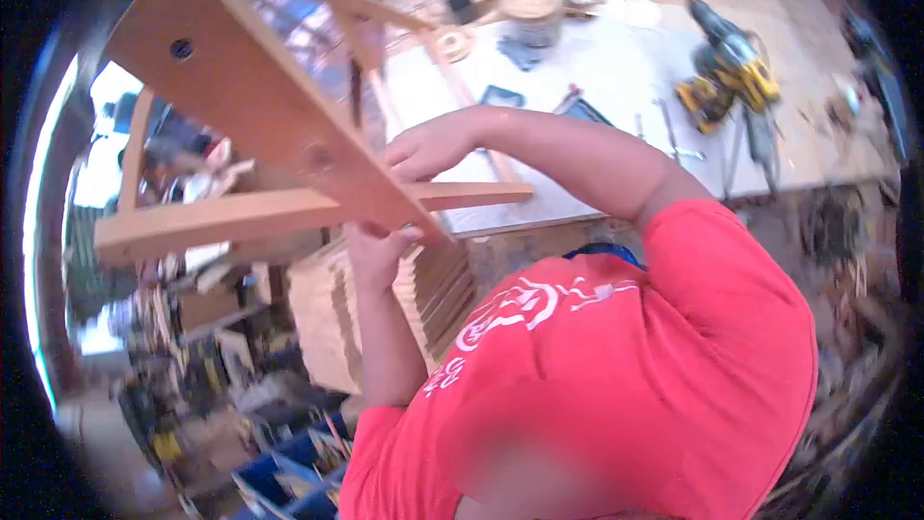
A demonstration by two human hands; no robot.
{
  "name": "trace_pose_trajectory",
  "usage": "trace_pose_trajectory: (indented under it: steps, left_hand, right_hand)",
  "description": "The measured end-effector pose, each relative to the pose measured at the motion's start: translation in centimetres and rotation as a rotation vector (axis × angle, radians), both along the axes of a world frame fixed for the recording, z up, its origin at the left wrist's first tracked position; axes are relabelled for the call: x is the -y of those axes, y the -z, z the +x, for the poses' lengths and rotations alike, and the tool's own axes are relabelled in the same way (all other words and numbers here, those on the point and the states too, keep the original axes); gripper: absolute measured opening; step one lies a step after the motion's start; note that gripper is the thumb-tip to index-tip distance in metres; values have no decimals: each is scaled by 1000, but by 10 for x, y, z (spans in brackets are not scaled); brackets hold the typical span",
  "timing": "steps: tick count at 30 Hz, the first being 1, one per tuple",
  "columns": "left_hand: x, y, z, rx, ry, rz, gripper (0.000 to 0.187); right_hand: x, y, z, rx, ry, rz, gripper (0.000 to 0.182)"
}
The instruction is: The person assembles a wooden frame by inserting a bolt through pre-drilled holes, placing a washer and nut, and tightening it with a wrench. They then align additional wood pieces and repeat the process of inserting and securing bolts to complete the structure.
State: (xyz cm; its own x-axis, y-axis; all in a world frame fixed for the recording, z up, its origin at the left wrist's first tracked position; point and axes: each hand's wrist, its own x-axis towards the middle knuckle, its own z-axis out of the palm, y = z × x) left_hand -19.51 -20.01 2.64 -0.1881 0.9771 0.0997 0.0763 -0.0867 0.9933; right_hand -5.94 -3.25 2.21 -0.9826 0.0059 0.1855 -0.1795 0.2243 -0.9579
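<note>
A light-brown wooden frame [241,77] is held tilted in front of me; it has a wide flat board with round holes and several slimmer bars joined to it. My left hand [378,248] grips the frame from below near the board's lower end, its thumb close to a hole. On the far side of that same end is my right hand [433,148], its fingers curled in at the board's edge and their tips partly hidden. A crossbar [472,195] runs just below the right hand toward the white tabletop.
A yellow-and-black power drill [731,72] lies on the worktable [799,149] at right, near some thin metal tools [667,125]. A round container [529,10] stands farther back. Stacked wooden boards [428,303] sit below my hands. Blue bins [279,472] are at lower left.
</note>
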Motion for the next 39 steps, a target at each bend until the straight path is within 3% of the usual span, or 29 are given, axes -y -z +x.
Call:
trace_pose_trajectory:
  steps: [7, 9, 10, 12, 14, 15, 16, 17, 18, 19, 21, 30, 34, 37, 39]
  left_hand:
    - [-1, 7, -6, 28, -12, 38, 81]
    - [-1, 10, -9, 22, -14, 46, 81]
    - [1, 10, -8, 35, -20, 52, 79]
    - [5, 10, -7, 47, -41, 53, 78]
    - [6, 10, -3, 36, -85, 24, 76]
    - [6, 10, 1, 34, -97, 21, 76]
    - [6, 12, 5, 75, -118, 79, 74]
    - [5, 13, 8, 113, -139, 138, 73]
    - [5, 13, 10, 133, -127, 151, 70]
    - [4, 11, 11, 127, -141, 144, 70]
    - [3, 8, 12, 87, -66, 90, 77]
    - [12, 4, 24, 59, -255, 42, 83]
    - [18, 7, 20, 22, -375, 32, 82]
    - [16, -1, 27, 55, -292, -21, 81]
    - [12, -3, 29, 105, -238, 2, 78]
  right_hand:
    - [11, -3, -9, 201, 132, 13, 36]
    - [16, -12, -2, 90, 325, 337, 40]
    - [20, -13, 10, -42, 397, 336, 46]
    - [11, 2, 40, 277, 633, 188, 49]
    - [-1, 26, 98, 333, 726, 173, 52]
    - [-12, 66, 126, 176, 845, 294, 61]
    - [-7, 76, 163, 143, 942, 277, 54]
    - [-9, 99, 197, 361, 1022, 276, 47]
    - [-1, 101, 230, 408, 1113, 242, 42]
    - [7, 109, 258, 561, 1192, 57, 34]
    - [17, 130, 305, 708, 1293, 431, 26]
    - [12, 176, 358, 817, 1024, 659, 13]
    - [-2, 149, 354, 870, 845, 654, 11]
    - [-9, 145, 360, 805, 845, 628, 11]
    - [-17, 145, 362, 960, 879, 539, 15]
